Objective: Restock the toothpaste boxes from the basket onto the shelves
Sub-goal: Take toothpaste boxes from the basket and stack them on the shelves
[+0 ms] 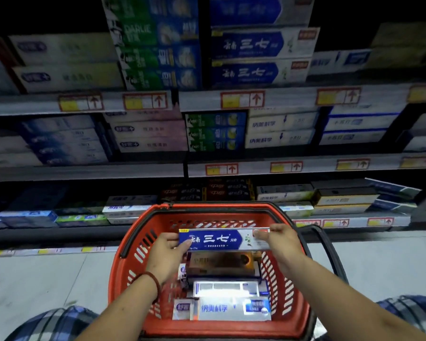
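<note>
White boxes (67, 77): far left on the upper shelf (202, 102), stacked flat, each with a blue oval logo; the writing is too blurred to read.
Green boxes (138, 55): stacked to the right of the white ones; "DARLIE" reads in pale capitals on the green panel.
Bracelet (153, 281): a dark red beaded band round your left wrist.
Left hand (166, 252): forearm reaches forward over the basket rim; the fingers are curled and pinch the left end of the toothpaste box.
Toothpaste box (221, 239): held level between your two hands above the basket, front face towards you; blue panel with large white "三七", white right end with a plant drawing, small yellow tab at the top left corner.
Basket (231, 215): red plastic with slotted walls and black handles, in front of the lowest shelves.
Basket contents: a dark box (221, 263) with blurred print lies under the held box; nearer you, a white box (231, 310) reads "纳美科学".
Price tags (241, 99): red-framed, yellow patch, red up arrow; figures unreadable.
Matching stock (253, 72): blue "三七" boxes stacked on the upper shelf, right of the Darlie stack.
Middle shelf (256, 166): white boxes (278, 131) reading "纳美科学".
Right hand (284, 244): forearm angled in from the right; fingers and thumb pinch the box's right end.
</note>
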The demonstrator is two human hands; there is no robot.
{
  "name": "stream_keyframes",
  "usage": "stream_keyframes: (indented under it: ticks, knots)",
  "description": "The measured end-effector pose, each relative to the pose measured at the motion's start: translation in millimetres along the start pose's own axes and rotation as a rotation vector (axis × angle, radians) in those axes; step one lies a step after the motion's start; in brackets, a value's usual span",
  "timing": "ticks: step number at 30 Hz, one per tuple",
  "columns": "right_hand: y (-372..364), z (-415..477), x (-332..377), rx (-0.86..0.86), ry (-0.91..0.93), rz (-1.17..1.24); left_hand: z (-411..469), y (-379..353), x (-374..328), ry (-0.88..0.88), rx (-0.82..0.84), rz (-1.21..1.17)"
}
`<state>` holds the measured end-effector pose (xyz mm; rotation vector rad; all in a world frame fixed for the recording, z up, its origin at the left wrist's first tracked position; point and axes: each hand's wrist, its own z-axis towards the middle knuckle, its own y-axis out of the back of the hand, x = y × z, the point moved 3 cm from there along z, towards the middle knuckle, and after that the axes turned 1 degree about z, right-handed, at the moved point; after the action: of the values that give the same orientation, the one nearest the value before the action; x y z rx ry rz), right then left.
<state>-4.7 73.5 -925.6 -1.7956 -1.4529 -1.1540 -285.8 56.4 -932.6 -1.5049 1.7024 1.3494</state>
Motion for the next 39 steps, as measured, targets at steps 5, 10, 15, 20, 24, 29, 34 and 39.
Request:
stream_keyframes:
  ticks: [5,10,15,20,24,29,34,39]
  knots:
    - [-1.8,3.9,58.0,-0.079,0.109,0.177,9.4,14.2,-62.7,-0.145,-0.059,-0.130]
    - [1.1,7.6,126.6,-0.103,0.281,0.283,3.5,23.4,-145.0,-0.286,-0.043,-0.287]
    - [16.8,1.7,195.5,-0.134,0.427,0.329,-4.2,24.2,-214.6,-0.453,-0.072,-0.213]
    - [34.9,-3.7,254.3,-0.131,0.531,0.317,-0.2,22.2,-268.9,-0.479,-0.069,-0.305]
    - [45.2,-5.6,296.0,-0.106,0.619,0.312,0.9,18.1,-307.4,-0.492,-0.042,-0.427]
    - [52.0,-8.0,344.9,-0.101,0.725,0.236,0.7,19.5,-349.9,-0.631,-0.123,-0.408]
    - [55.5,-10.3,380.5,-0.134,0.785,0.178,-5.2,19.4,-387.2,-0.766,-0.133,-0.395]
    - [54.6,-3.6,403.4,-0.120,0.791,0.223,-1.5,18.2,-408.6,-0.774,-0.143,-0.395]
